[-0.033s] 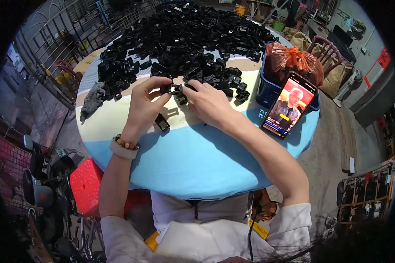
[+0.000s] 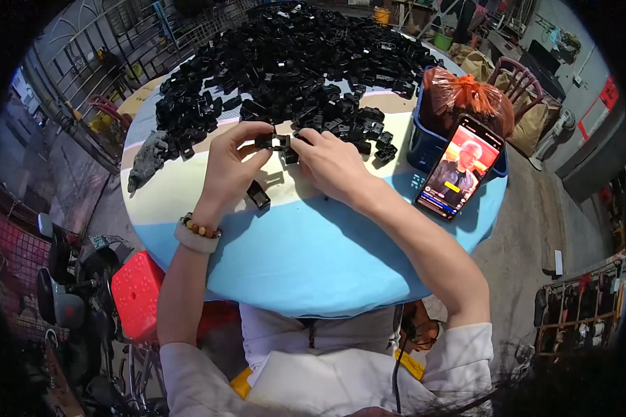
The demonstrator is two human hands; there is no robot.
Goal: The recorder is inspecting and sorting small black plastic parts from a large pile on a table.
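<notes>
Left hand (image 2: 231, 158) pinches black part (image 2: 263, 142) | right hand (image 2: 332, 163) curled beside it, grip hidden | step: maybe fiddling with it | next: needs holding steady

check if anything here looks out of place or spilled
Nothing clearly looks spilled or damaged. Slightly odd: one black plastic part lies alone on the tablecloth near the left hand, apart from the heap of black parts. A crumpled grey glove, unlike the parts, sits at the tablecloth's left edge.
</notes>
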